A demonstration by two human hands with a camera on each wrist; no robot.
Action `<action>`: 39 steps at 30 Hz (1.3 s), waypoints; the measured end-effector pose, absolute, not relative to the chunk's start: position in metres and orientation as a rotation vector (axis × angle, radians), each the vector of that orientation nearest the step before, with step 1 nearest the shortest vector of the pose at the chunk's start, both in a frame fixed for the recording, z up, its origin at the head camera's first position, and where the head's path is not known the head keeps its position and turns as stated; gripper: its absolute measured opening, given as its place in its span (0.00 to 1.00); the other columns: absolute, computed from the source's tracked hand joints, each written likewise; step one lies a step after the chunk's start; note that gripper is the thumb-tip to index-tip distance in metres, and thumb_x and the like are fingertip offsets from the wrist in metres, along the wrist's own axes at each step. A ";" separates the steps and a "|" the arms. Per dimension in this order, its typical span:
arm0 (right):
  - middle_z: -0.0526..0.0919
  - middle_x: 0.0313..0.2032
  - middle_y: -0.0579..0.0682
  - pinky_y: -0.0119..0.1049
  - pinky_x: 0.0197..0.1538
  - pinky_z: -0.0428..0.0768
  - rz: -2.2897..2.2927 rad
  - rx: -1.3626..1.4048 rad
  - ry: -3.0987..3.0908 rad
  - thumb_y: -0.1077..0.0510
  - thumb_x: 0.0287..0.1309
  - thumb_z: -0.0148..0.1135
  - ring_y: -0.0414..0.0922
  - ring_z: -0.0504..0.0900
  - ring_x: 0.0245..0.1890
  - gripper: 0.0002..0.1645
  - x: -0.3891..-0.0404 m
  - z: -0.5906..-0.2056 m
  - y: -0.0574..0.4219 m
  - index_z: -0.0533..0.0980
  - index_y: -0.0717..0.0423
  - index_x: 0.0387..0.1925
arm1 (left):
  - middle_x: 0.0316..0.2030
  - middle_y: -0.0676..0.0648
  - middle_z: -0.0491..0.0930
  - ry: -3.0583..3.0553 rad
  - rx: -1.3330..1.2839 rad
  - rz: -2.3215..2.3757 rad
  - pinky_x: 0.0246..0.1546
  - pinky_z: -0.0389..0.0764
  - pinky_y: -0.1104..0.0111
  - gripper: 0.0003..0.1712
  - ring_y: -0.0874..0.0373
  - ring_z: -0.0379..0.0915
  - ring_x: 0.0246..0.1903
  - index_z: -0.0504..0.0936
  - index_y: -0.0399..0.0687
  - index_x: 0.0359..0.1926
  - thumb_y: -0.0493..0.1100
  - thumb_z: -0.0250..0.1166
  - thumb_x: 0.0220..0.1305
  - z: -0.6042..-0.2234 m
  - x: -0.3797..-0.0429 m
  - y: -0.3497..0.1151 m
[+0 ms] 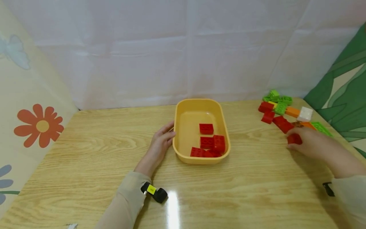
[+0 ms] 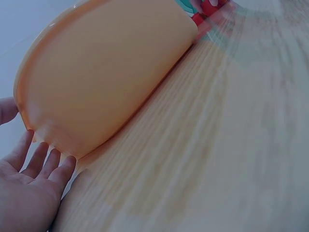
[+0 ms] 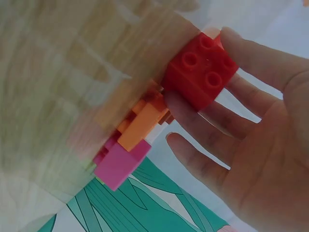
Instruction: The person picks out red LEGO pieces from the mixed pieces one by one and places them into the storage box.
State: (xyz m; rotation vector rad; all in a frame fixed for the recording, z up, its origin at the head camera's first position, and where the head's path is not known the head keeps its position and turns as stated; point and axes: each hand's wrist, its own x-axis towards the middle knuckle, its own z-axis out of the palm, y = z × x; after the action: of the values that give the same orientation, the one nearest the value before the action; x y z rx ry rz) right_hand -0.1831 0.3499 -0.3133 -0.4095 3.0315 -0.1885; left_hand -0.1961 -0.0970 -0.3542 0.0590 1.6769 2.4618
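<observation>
An orange-yellow plastic bin (image 1: 200, 160) stands on the table with several red toy bricks (image 1: 206, 128) inside, mostly at its near right part. My left hand (image 1: 160, 140) holds its left side; the thumb lies at the rim and the fingertips (image 2: 53, 162) touch the outer wall. Off to the right, my right hand (image 1: 310, 141) pinches a red toy brick (image 3: 203, 70) between thumb and fingers, studs showing in the right wrist view. Just beyond that hand, another red brick (image 1: 282, 124) lies at the edge of a loose brick pile.
The pile at the back right has green bricks (image 1: 281, 108), an orange brick (image 1: 293, 112), a white brick (image 1: 305, 114) and more red ones. A pink brick (image 3: 120, 164) shows in the right wrist view. A pale curtain (image 1: 137, 57) hangs behind the wooden table (image 1: 108, 152).
</observation>
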 end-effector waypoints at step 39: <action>0.77 0.50 0.74 0.67 0.46 0.74 -0.091 -0.345 2.999 0.49 0.48 0.67 0.65 0.73 0.48 0.33 -0.178 -0.299 0.317 0.74 0.67 0.52 | 0.70 0.38 0.61 1.698 0.066 2.458 0.45 0.77 0.80 0.32 0.50 0.60 0.64 0.61 0.35 0.67 0.31 0.51 0.61 -0.356 -0.196 -0.097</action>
State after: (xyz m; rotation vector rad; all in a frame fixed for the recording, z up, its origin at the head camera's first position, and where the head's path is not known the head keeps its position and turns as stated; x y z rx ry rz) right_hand -0.1776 0.3166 -0.2990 -0.3446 2.9986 -0.0907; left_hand -0.1962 -0.0965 -0.3561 0.0661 1.6976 2.4583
